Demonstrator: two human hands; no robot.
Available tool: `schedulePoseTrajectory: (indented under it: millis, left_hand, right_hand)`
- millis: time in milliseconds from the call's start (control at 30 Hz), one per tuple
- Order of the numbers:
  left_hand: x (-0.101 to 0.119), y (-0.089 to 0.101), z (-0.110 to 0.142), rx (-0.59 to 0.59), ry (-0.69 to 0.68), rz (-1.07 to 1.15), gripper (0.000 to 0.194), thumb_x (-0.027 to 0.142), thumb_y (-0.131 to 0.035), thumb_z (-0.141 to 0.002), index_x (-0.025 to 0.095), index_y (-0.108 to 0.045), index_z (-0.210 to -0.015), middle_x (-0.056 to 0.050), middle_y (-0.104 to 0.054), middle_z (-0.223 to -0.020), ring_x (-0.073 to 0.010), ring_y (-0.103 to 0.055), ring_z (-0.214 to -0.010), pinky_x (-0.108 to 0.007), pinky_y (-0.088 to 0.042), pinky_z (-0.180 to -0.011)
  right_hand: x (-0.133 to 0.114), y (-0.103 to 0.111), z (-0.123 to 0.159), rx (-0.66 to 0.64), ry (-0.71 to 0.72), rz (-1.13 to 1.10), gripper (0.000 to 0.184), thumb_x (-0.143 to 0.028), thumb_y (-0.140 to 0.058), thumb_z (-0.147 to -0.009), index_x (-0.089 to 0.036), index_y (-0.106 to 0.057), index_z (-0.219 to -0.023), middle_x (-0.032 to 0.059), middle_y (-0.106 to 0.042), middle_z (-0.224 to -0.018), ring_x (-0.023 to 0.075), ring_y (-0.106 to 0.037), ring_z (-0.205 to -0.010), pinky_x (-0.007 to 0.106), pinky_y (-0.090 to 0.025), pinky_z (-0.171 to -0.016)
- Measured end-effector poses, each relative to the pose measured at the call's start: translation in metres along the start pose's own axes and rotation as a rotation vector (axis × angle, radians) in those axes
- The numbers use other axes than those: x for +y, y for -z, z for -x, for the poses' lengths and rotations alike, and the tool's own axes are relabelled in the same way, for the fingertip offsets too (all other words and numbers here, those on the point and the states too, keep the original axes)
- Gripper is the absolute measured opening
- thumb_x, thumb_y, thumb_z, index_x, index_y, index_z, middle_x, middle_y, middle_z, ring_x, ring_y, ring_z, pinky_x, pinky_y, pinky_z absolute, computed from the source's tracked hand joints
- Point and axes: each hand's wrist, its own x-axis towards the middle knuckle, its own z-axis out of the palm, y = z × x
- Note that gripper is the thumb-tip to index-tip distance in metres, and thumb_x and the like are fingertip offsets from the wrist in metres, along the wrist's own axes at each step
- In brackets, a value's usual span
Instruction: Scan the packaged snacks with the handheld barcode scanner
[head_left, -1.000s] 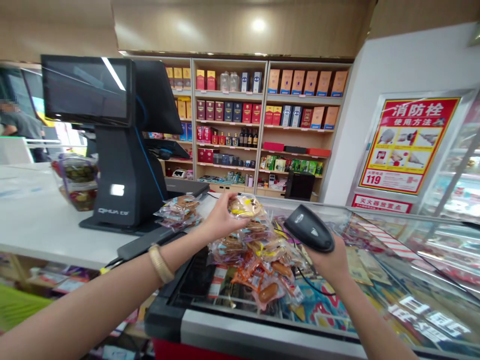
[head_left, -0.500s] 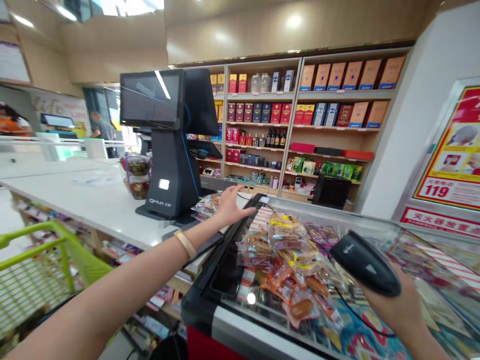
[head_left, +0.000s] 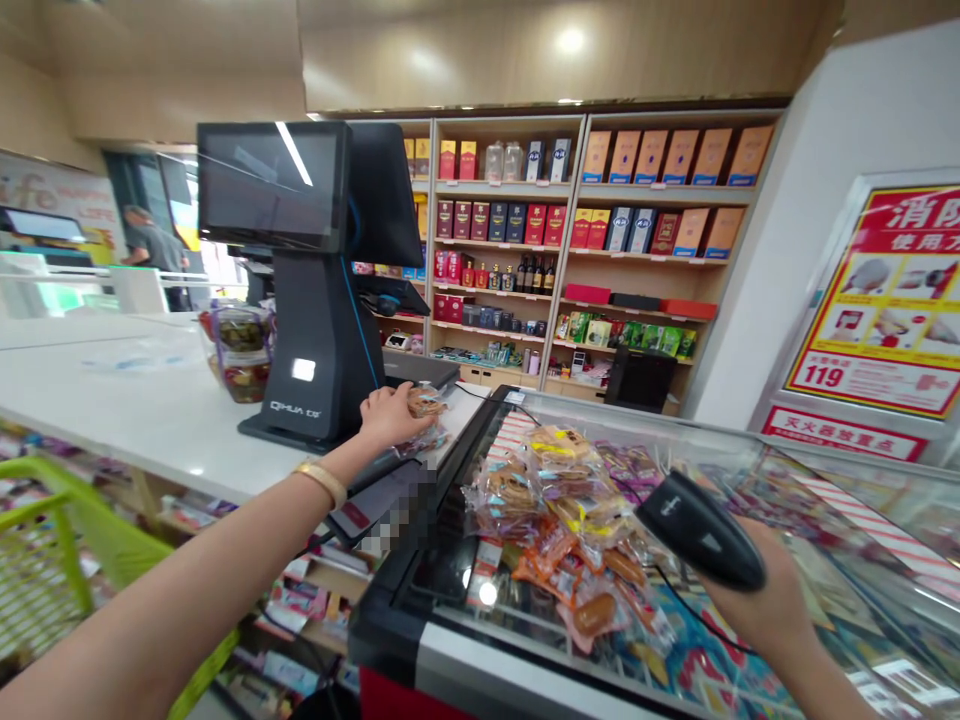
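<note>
My left hand (head_left: 388, 417), with a bangle on its wrist, is at the counter beside the point-of-sale terminal (head_left: 322, 350). Its fingers are closed around clear-wrapped snack packets (head_left: 429, 408); part of the grip is hidden. On the right, my right hand (head_left: 765, 590) is wrapped around a black barcode scanner (head_left: 701, 530), whose head points left over a glass-topped freezer (head_left: 457, 650). Below and left of the scanner lies a pile of brown snack packets (head_left: 570, 480) on the glass, with orange-wrapped sausages (head_left: 577, 580) at its near side.
A clear container with purple straps (head_left: 241, 350) stands left of the terminal on the white counter (head_left: 150, 410). A green shopping cart (head_left: 97, 530) is at lower left. Shelves of boxed bottles (head_left: 502, 222) line the back wall. A person (head_left: 150, 245) stands far left.
My left hand has moved left and down from above the freezer's corner, closing on the packets by the terminal. The scanner stays in my right hand. The view has shifted slightly right.
</note>
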Motion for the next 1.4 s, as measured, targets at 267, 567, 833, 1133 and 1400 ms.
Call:
schedulePoseTrajectory:
  millis: [267,567,833,1133,1400]
  left_hand:
    - [0.0,0.024,0.018,0.302,-0.389,0.1,0.075,0.047,-0.06,-0.069,0.014,-0.041,-0.133,-0.017,-0.052,-0.122,-0.0343,-0.044,-0.119,-0.046,-0.035,-0.101]
    - [0.056,0.082,0.094,0.302,-0.926,0.269,0.071,0.034,-0.063,-0.072,0.018,-0.037,-0.137,-0.014,-0.05,-0.128,-0.0323,-0.042,-0.124,-0.049,-0.033,-0.107]
    - [0.076,0.09,0.116,0.206,-1.013,0.288,0.068,0.033,-0.064,-0.073,0.02,-0.039,-0.136,-0.013,-0.05,-0.13,-0.0305,-0.042,-0.126,-0.047,-0.034,-0.108]
    - [0.08,0.088,0.112,0.139,-0.936,0.395,0.071,0.039,-0.066,-0.068,0.024,-0.044,-0.134,-0.011,-0.053,-0.13,-0.0324,-0.044,-0.126,-0.049,-0.034,-0.109]
    - [0.123,0.052,0.074,-0.11,-0.373,0.915,0.067,0.046,-0.065,-0.069,0.017,-0.049,-0.127,-0.01,-0.062,-0.122,-0.0271,-0.06,-0.109,-0.041,-0.049,-0.094]
  right_hand:
    - [-0.015,0.019,-0.016,-0.088,0.054,-0.046,0.017,-0.032,-0.054,-0.076,-0.022,-0.058,-0.089,0.0041,-0.065,-0.074,0.0224,-0.06,-0.064,0.035,-0.046,-0.061]
    - [-0.052,0.042,-0.04,-0.197,0.126,-0.129,0.008,-0.029,-0.05,-0.079,-0.022,-0.054,-0.076,0.0012,-0.059,-0.065,0.0178,-0.054,-0.061,0.035,-0.037,-0.067]
    - [-0.074,0.05,-0.052,-0.28,0.107,-0.202,0.013,-0.031,-0.053,-0.078,-0.021,-0.058,-0.084,0.0003,-0.062,-0.07,0.016,-0.055,-0.066,0.034,-0.031,-0.074]
    - [-0.074,0.045,-0.051,-0.309,0.059,-0.176,0.011,-0.032,-0.054,-0.076,-0.021,-0.055,-0.076,-0.0014,-0.057,-0.065,0.0157,-0.052,-0.061,0.033,-0.03,-0.069]
    - [-0.051,0.049,-0.035,-0.131,0.113,-0.111,0.007,-0.026,-0.051,-0.077,-0.022,-0.055,-0.08,0.0019,-0.061,-0.07,0.0188,-0.056,-0.063,0.034,-0.039,-0.066]
